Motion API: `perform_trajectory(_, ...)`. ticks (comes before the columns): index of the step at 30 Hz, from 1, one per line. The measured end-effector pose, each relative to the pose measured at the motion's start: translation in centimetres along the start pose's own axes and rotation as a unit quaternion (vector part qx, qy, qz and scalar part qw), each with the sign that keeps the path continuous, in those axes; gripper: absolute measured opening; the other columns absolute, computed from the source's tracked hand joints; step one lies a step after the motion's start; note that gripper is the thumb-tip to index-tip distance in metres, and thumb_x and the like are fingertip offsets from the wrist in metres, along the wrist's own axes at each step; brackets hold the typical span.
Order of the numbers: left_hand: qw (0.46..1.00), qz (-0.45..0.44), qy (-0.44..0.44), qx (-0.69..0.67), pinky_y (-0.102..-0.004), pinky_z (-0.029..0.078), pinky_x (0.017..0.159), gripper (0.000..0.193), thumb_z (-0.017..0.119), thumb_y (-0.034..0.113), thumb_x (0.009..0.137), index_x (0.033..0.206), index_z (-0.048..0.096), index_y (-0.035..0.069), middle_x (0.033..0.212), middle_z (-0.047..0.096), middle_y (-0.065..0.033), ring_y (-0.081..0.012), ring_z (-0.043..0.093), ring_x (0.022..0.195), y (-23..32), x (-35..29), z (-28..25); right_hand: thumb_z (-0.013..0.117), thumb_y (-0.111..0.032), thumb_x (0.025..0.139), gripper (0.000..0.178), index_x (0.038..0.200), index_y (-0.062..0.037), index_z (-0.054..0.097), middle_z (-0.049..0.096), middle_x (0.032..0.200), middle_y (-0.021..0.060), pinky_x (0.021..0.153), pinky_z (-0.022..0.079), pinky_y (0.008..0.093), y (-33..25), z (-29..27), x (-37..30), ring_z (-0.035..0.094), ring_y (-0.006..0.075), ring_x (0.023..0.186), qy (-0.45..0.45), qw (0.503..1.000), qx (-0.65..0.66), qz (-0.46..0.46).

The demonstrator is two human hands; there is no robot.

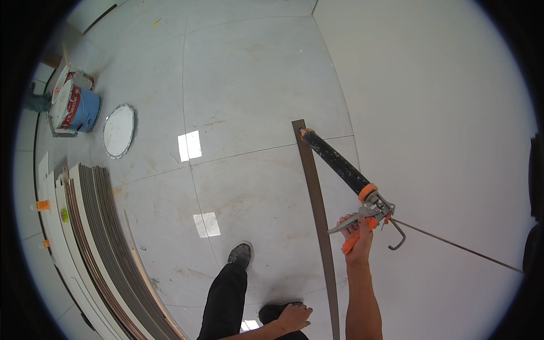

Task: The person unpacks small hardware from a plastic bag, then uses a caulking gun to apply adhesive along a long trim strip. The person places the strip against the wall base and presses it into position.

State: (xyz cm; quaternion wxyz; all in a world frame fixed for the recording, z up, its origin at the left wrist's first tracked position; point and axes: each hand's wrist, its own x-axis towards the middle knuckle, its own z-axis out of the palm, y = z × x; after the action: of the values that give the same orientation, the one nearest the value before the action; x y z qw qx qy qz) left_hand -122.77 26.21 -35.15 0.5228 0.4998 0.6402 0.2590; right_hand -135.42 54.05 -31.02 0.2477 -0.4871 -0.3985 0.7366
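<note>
My right hand (358, 233) is wrapped round the orange handle and grey trigger of a caulking gun (340, 164). The gun has a black, paint-specked barrel with orange end rings, and its long rod runs back to the right. Its front end lies over the far end of a long brown trim strip (317, 204); I cannot tell whether the two touch. The strip stretches away from me, left of my right forearm. Low in the view, my left hand (293, 317) hangs loosely above my shoe with its fingers a little apart, holding nothing visible, beside the strip's near part.
Stacked long panels and strips (107, 226) lie along the left. A blue and red bucket (82, 110) stands beyond them, next to a round white lid (119, 131) on the grey tiled floor (255, 73). A pale wall (430, 124) rises on the right.
</note>
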Motion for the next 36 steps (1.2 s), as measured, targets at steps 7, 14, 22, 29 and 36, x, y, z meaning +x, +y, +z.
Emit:
perform_trajectory(7,0.999,-0.002,-0.030,-0.015,-0.0484,0.049,0.084,0.046,0.073,0.039,0.084,0.115,0.061,0.007,0.104,0.066,-0.0122,-0.0310,0.065,0.102,0.3,0.2,-0.4,0.059,-0.032,0.100,0.035,0.112,0.0000,0.054,0.061,0.102,0.0124,0.091,0.055,0.0446,0.1,-0.4,0.1,0.064,0.0260,0.096,0.036,0.999,-0.004,0.017)
perform_trajectory(14,0.999,0.002,-0.025,-0.021,-0.0479,0.049,0.083,0.045,0.072,0.038,0.084,0.114,0.061,0.007,0.103,0.066,-0.0117,-0.0307,0.065,0.101,0.6,0.5,-1.0,0.058,-0.032,0.100,0.033,0.112,-0.0019,0.053,0.062,0.098,0.0113,0.085,0.057,0.0428,0.2,-0.1,0.2,0.065,0.0255,0.091,0.050,0.998,-0.019,0.018)
perform_trajectory(22,0.998,0.005,-0.052,-0.019,-0.0471,0.048,0.084,0.045,0.070,0.038,0.085,0.115,0.060,0.006,0.105,0.065,-0.0142,-0.0334,0.066,0.101,0.8,0.7,-0.6,0.058,-0.029,0.100,0.032,0.113,-0.0010,0.052,0.061,0.100,0.0128,0.088,0.058,0.0436,-0.3,1.0,-0.2,0.065,0.0264,0.093,0.049,0.999,-0.014,0.009)
perform_trajectory(29,0.998,-0.009,-0.065,0.004,-0.0475,0.049,0.082,0.044,0.071,0.039,0.084,0.111,0.061,0.007,0.103,0.066,-0.0125,-0.0310,0.066,0.101,-0.9,2.9,0.5,0.057,-0.024,0.099,0.026,0.110,0.0000,0.053,0.061,0.098,0.0131,0.086,0.058,0.0449,-1.3,-4.4,-4.2,0.064,0.0266,0.090,0.062,0.998,0.005,0.025)
perform_trajectory(36,0.993,-0.025,-0.113,0.015,-0.0466,0.048,0.083,0.043,0.070,0.039,0.084,0.111,0.062,0.006,0.102,0.066,-0.0132,-0.0317,0.066,0.101,-1.5,3.1,1.8,0.058,-0.026,0.098,0.026,0.106,-0.0017,0.055,0.061,0.093,0.0115,0.077,0.055,0.0425,-0.3,-10.4,-8.3,0.062,0.0244,0.084,0.088,0.995,0.018,0.041)
